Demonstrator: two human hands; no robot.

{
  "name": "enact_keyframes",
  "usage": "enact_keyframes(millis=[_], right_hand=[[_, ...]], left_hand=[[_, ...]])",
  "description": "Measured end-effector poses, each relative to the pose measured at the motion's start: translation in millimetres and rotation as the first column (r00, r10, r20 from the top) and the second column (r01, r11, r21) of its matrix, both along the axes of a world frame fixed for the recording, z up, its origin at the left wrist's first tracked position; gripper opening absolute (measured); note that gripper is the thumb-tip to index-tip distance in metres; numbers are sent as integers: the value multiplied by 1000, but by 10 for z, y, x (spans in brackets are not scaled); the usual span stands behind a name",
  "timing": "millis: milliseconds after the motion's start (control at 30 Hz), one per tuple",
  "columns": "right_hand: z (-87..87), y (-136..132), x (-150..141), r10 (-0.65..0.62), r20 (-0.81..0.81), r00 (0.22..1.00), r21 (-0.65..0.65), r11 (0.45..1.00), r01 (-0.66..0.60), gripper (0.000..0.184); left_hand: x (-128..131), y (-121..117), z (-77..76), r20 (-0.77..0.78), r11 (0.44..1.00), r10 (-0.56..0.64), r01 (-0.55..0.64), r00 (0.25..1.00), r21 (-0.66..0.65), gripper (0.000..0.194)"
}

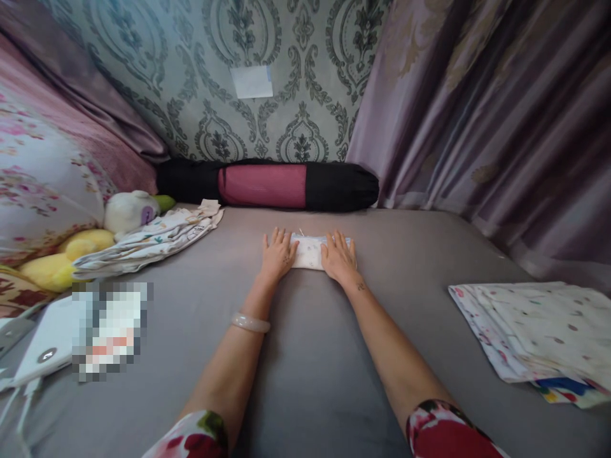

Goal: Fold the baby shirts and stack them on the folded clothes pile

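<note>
A small folded white cloth (309,253) with a faint print lies on the grey sheet in front of me, its far edge bluish. My left hand (279,252) rests flat at its left end, fingers stretched forward and the thumb on the cloth. At the right end my right hand (338,254) lies palm down, fingers spread, partly covering it. Neither hand is wrapped round anything. What lies under the palms is hidden.
Folded printed cloths (548,331) are stacked at the right. On the left lie printed clothes (162,238), plush toys (131,211) and a white device (55,334) with cables. A black and pink rolled bag (262,186) lies along the wall. Curtains (443,108) hang at the right.
</note>
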State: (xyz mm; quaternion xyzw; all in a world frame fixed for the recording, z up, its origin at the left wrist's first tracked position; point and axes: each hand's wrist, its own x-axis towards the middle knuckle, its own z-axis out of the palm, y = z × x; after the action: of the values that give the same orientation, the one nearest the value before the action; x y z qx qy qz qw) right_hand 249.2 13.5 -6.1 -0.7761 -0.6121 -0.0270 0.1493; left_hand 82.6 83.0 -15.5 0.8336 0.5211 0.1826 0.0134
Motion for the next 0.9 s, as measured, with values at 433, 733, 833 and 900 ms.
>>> enact_keyframes(millis=[433, 733, 833, 900], right_hand=[[-112, 22, -94, 34, -44, 998, -92, 995, -38, 55], [-50, 9, -128, 49, -64, 997, -68, 996, -54, 53], [-16, 9, -173, 117, -64, 991, -36, 992, -120, 52], [-21, 15, -197, 159, -72, 985, -44, 986, -163, 52]], left_hand=[[47, -36, -75, -67, 986, -109, 100, 992, -134, 46], [84, -91, 13, -48, 992, -107, 104, 993, -74, 44], [155, -129, 52, -44, 987, -153, 151, 987, -52, 43], [202, -151, 51, -44, 979, -185, 180, 982, -92, 43]])
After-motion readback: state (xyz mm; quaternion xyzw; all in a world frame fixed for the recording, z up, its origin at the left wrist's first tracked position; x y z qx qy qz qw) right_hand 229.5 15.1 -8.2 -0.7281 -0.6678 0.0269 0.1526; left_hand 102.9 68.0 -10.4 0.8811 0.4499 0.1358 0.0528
